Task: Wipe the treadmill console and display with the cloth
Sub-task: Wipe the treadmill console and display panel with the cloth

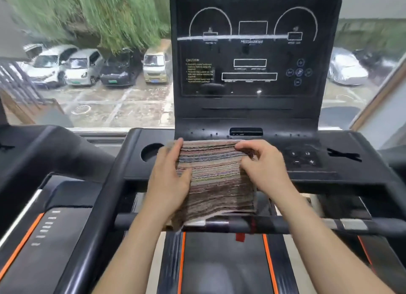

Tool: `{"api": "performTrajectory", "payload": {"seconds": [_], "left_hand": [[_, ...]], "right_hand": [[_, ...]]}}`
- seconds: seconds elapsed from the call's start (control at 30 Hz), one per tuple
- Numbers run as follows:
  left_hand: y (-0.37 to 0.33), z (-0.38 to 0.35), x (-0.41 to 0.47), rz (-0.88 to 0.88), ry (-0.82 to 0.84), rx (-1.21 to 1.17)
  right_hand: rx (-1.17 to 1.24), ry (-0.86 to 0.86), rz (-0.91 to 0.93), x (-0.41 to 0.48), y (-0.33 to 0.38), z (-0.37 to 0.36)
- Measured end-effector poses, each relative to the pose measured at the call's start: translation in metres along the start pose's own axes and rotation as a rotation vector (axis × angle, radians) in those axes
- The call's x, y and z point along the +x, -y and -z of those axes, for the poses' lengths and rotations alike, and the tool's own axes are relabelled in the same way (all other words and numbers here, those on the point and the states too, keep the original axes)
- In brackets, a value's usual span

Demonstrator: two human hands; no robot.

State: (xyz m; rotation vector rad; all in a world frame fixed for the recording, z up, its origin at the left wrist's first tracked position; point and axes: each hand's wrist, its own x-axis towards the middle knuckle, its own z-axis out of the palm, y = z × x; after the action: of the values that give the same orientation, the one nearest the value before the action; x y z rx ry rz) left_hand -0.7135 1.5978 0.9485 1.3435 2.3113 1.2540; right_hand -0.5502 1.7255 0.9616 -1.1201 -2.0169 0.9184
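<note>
console (131, 162) | black | striped cloth (215, 184) on middle, overhanging front edge

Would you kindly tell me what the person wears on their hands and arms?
Nothing visible: the left hand and right hand are ungloved, both forearms are bare to the frame's edge, no sleeves, and no watch, bracelet or ring shows.

The cloth (215, 179) is a stripy multicolour towel type, folded into a rectangle. It's draped over the middle of the black console (342, 162), from the foot of the screen down towards the front bar. The left hand (169, 179) holds its left edge and the right hand (263, 166) pinches the top right corner. The display (250, 52) stands upright behind it, dark, with white outlines and a CAUTION note.
</note>
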Motion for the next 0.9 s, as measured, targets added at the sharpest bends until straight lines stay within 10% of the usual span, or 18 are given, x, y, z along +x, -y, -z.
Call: {"api": "performTrajectory", "payload": {"seconds": [0.13, 0.23, 0.4, 0.9], "left_hand": [[0.026, -0.027, 0.058, 0.051, 0.001, 0.311], [0.059, -0.050, 0.076, 0.075, -0.032, 0.584], [0.100, -0.095, 0.076, -0.144, 0.126, 0.564], [0.075, -0.122, 0.092, -0.074, 0.217, 0.688]], "right_hand": [[-0.490, -0.209, 0.149, 0.041, -0.024, -0.060], [-0.719, -0.039, 0.181, 0.045, -0.047, -0.104], [-0.757, 0.288, 0.302, 0.053, -0.078, -0.142], [-0.738, 0.426, 0.473, 0.095, -0.095, -0.104]]}}
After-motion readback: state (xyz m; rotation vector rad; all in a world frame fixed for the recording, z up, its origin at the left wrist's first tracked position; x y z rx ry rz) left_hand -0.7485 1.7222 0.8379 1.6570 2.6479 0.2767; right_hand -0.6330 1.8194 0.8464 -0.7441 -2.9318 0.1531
